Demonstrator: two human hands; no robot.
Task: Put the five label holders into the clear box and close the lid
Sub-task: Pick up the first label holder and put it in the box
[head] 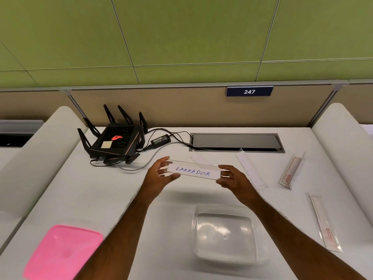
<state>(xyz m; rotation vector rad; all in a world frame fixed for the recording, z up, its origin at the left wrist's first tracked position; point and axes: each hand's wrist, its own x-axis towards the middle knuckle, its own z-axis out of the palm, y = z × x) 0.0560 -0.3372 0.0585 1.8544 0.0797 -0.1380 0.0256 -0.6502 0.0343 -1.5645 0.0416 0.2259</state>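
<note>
I hold a clear label holder marked "LABRADOR" (193,171) above the white desk, my left hand (159,174) gripping its left end and my right hand (232,178) its right end. The clear box (226,235) stands open and empty below it, near the desk's front. Its pink lid (64,251) lies flat at the front left. Other label holders lie on the desk: one behind the held one (199,158), one beside my right hand (251,170), one further right (290,170) and one at the front right (325,223).
A black router with antennas (115,140) and its power brick (160,140) with cables sit at the back left. A grey cable hatch (236,141) is set into the desk at the back. White curved dividers (343,142) border both sides.
</note>
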